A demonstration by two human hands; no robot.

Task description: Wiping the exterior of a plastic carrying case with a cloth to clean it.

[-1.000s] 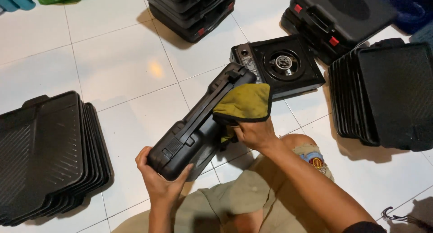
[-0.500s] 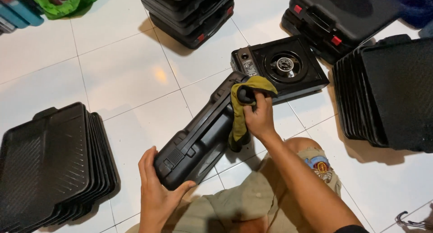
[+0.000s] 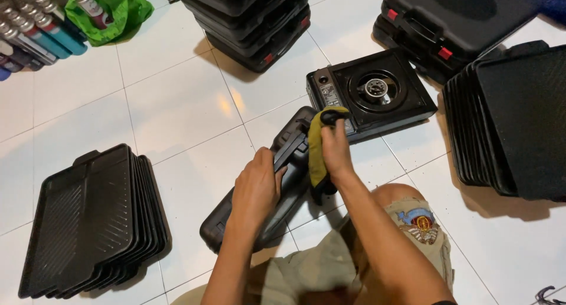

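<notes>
Both hands (image 3: 295, 169) on black case (image 3: 259, 205), cloth (image 3: 317, 146) pressed

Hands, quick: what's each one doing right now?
Left hand: closed, gripping the black case at its handle side.
Right hand: closed, pressing an olive cloth on it.

We have one view only: our head camera looks steeply down, close over the hands, taking in the white tiled floor (image 3: 177, 104) ahead of our bent knee (image 3: 413, 222)

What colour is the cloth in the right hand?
The cloth is olive yellow with a dark edge, seen best in the head view.
</notes>
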